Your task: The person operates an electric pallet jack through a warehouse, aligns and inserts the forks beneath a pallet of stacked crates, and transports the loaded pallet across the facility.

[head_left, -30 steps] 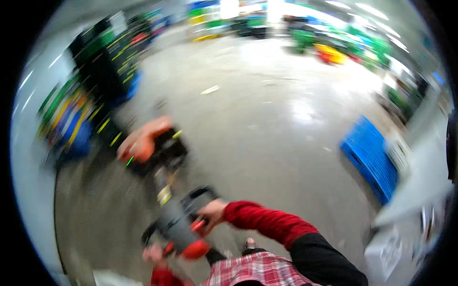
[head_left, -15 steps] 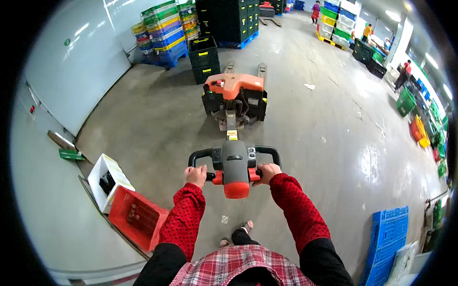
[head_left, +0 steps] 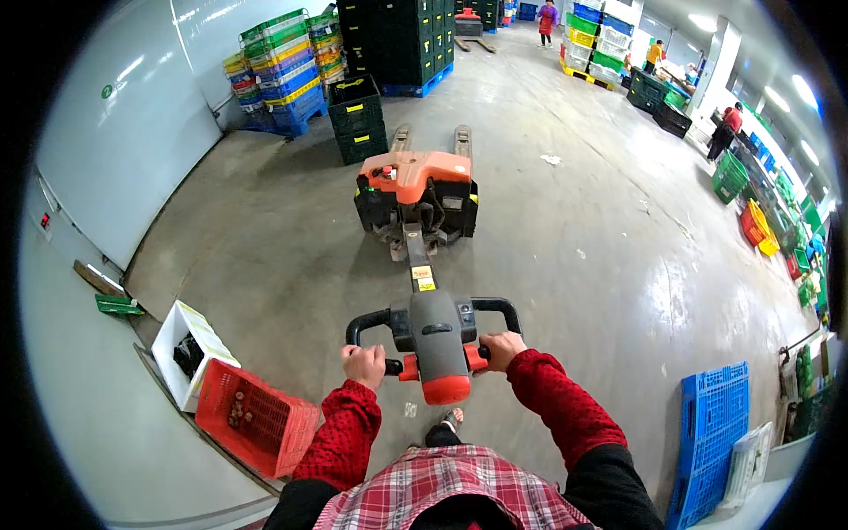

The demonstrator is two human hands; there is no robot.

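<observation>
In the head view, my left hand (head_left: 364,366) is closed around the left grip of an electric pallet jack's handle (head_left: 435,340). My right hand (head_left: 502,351) is wrapped around the right grip, beside the red control. The grey handle head has a red end facing me and black loops on both sides. Its shaft runs forward to the orange and black jack body (head_left: 415,177), whose two forks (head_left: 462,141) point away and show no load. Red dotted sleeves cover both forearms.
At left lie a red crate (head_left: 256,420) and a white foam box (head_left: 190,349) by the wall. Black crates (head_left: 358,124) stand just beyond the jack, left of its forks. A blue plastic pallet (head_left: 711,442) is at lower right. Several people work farther off, one (head_left: 547,22) walking.
The handle head and both hands sit lower in view and closer to my body, with the handle slightly angled. The surroundings have shifted a little left. Both hands keep their hold.
</observation>
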